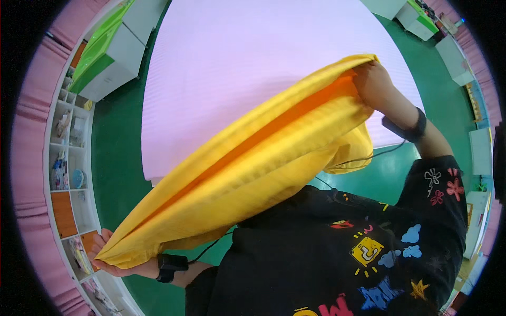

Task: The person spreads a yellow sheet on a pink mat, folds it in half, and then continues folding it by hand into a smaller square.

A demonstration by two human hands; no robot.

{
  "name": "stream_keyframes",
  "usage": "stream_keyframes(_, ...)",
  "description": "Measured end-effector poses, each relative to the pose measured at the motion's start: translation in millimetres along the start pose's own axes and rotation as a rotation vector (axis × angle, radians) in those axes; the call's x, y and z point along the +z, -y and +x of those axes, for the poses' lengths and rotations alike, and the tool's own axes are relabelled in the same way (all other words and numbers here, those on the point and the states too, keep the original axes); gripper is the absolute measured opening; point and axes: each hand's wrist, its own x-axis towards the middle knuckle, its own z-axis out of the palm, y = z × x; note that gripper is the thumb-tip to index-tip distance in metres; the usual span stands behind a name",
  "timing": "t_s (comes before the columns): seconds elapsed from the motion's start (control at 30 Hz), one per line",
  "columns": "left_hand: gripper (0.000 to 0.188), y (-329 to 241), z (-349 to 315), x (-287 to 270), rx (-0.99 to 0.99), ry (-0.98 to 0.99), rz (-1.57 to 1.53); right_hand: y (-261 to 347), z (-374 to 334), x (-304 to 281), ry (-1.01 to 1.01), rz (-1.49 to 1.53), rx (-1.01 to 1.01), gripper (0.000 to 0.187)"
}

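A large yellow cloth [237, 174] stretches slantwise between my hands, held up over the near edge of the pale pink covered surface. It has two layers that gape along the upper side, showing a deep orange inside; whether it is a garment or a pillowcase I cannot tell. At the lower left, my left hand [121, 267] is closed on one end of the opening. Higher up at the right, my right hand [373, 84] is closed around the other end, fingers partly hidden by the fabric. A loose fold hangs below the right hand.
The pink surface [221, 58] has fine stripes and reaches away from me. White shelves [68, 152] with small items run along the left, beside a green-topped white cabinet [113, 63]. More cabinets stand at the right on a green floor [448, 105]. Cables trail from both wrist bands.
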Motion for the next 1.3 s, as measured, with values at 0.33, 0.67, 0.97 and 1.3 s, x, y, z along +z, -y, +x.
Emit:
stream_keyframes(0.33,0.032,16,8,62,0.04,-0.006,0.262,-28,-167,-122,0.61,1.122,-0.036,0.027)
stream_keyframes(0.67,0.035,23,24,-13,-0.217,0.155,-0.048,99,-301,-265,0.18,0.804,0.297,0.026)
stream_keyframes(0.97,0.031,-14,1,-22,-0.406,0.521,-0.81,357,-309,-82,0.472,1.687,-0.01,0.035)
stream_keyframes(1.3,0.029,-104,42,-59,-0.225,0.197,0.165,458,-190,2,0.293,1.585,-0.212,0.03)
